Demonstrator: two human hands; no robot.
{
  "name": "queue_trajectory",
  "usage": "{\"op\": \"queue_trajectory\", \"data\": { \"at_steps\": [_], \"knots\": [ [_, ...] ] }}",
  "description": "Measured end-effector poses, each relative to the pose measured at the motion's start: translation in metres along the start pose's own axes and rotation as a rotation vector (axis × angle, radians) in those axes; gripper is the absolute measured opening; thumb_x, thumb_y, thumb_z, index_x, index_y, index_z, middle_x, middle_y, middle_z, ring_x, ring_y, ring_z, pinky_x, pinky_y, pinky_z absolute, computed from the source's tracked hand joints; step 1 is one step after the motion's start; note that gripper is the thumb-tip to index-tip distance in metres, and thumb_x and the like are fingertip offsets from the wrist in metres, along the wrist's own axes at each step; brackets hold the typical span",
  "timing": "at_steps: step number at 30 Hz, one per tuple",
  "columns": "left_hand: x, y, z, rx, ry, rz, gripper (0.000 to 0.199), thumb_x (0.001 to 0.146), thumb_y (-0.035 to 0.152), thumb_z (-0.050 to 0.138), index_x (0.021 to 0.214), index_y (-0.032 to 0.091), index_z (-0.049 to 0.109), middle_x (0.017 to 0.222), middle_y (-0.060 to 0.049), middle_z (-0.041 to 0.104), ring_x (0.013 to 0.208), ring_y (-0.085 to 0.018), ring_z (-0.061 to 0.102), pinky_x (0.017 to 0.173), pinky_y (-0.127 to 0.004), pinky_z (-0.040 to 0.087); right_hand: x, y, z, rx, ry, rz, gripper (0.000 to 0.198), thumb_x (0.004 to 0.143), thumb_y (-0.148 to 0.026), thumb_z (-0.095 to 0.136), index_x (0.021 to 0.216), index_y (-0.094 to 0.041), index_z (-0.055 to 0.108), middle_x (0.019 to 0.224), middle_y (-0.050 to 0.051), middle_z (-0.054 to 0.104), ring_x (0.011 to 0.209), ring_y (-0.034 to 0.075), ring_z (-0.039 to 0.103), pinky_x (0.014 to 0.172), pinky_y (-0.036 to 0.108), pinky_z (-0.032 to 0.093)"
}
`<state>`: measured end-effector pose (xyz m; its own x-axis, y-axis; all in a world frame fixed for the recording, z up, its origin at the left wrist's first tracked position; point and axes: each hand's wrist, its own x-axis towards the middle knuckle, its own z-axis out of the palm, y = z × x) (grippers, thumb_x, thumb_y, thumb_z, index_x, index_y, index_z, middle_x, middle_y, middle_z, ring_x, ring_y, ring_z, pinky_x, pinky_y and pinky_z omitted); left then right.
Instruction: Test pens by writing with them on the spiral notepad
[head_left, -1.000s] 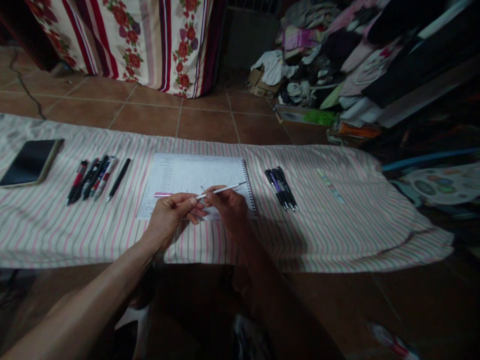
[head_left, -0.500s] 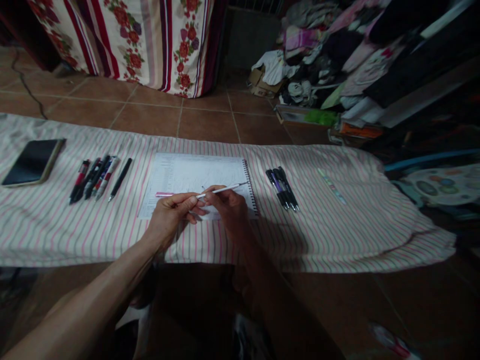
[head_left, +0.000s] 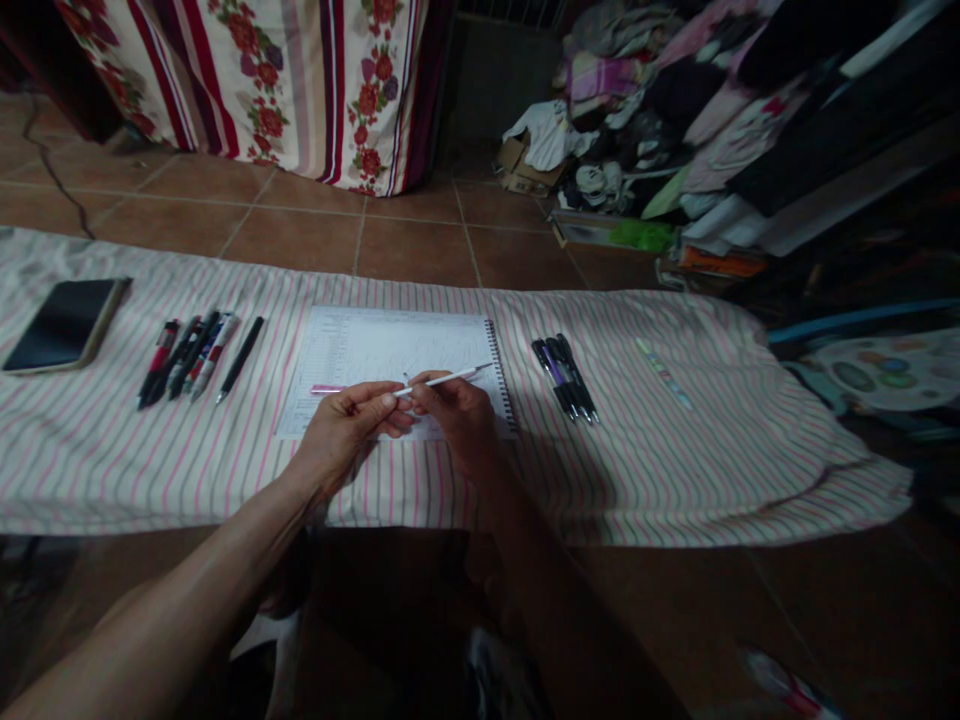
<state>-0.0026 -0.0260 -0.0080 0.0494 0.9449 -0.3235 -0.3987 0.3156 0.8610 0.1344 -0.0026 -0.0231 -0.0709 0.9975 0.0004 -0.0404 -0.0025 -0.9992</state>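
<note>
My left hand (head_left: 358, 412) pinches the near left end of a slim white pen (head_left: 453, 377) between thumb and fingertips. The fingers of my right hand (head_left: 461, 408) close on the same pen close by, and its thin dark tip points right. Both hands are just above an open spiral notebook (head_left: 397, 335) with faint writing. On its page, left of my hands, lies a pink pen part (head_left: 328, 389). A tiny dark piece (head_left: 406, 378) shows just behind my fingers; I cannot make out what it is.
Several pens (head_left: 187, 358) and a single black pen (head_left: 240, 360) lie left of the notebook, beyond them a phone (head_left: 66, 322). To the right are more dark pens (head_left: 566, 378) and a pale patterned pen (head_left: 664, 373). A striped cloth (head_left: 712, 470) covers the table.
The fingers of my left hand have curled in slightly toward the pen. Otherwise the hands and the pen stay nearly in place.
</note>
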Motion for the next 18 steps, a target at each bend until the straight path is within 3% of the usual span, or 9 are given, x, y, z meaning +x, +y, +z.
{"op": "queue_trajectory", "data": {
  "at_steps": [5,10,13,18],
  "knots": [
    [-0.003,0.003,-0.002,0.084,0.021,0.04,0.034,0.071,0.039,0.068,0.085,0.009,0.065,0.076,-0.009,0.069,0.059,-0.014,0.063,0.047,-0.022,0.045,0.0,-0.004,0.0,0.03,0.086,0.04,0.02,0.067,-0.038,0.066,0.073,-0.019,0.067,0.065,-0.001,0.064,0.057,0.01,0.056,0.057,0.024,0.047],
    [-0.006,0.004,-0.01,0.341,0.175,0.209,0.03,0.075,0.04,0.062,0.088,0.013,0.065,0.074,-0.006,0.068,0.053,-0.012,0.058,0.049,-0.024,0.045,0.006,-0.001,-0.005,0.068,0.207,0.04,0.023,0.065,-0.038,0.068,0.072,-0.016,0.066,0.068,0.001,0.066,0.057,0.009,0.057,0.056,0.023,0.049],
    [-0.003,0.004,-0.021,0.663,0.224,0.425,0.022,0.077,0.033,0.059,0.09,0.017,0.068,0.082,-0.006,0.068,0.07,-0.016,0.06,0.065,-0.028,0.047,0.009,0.003,-0.008,0.036,0.231,0.044,0.026,0.065,-0.04,0.068,0.074,-0.015,0.066,0.063,0.001,0.065,0.056,0.01,0.058,0.055,0.024,0.05],
    [0.003,0.01,-0.041,1.25,0.094,0.743,0.022,0.081,0.025,0.052,0.095,0.023,0.069,0.099,-0.008,0.067,0.091,-0.024,0.054,0.083,-0.039,0.042,0.01,0.006,-0.008,0.012,0.214,0.021,0.025,0.067,-0.039,0.067,0.074,-0.015,0.065,0.066,0.002,0.066,0.056,0.01,0.059,0.055,0.024,0.05]
  ]
}}
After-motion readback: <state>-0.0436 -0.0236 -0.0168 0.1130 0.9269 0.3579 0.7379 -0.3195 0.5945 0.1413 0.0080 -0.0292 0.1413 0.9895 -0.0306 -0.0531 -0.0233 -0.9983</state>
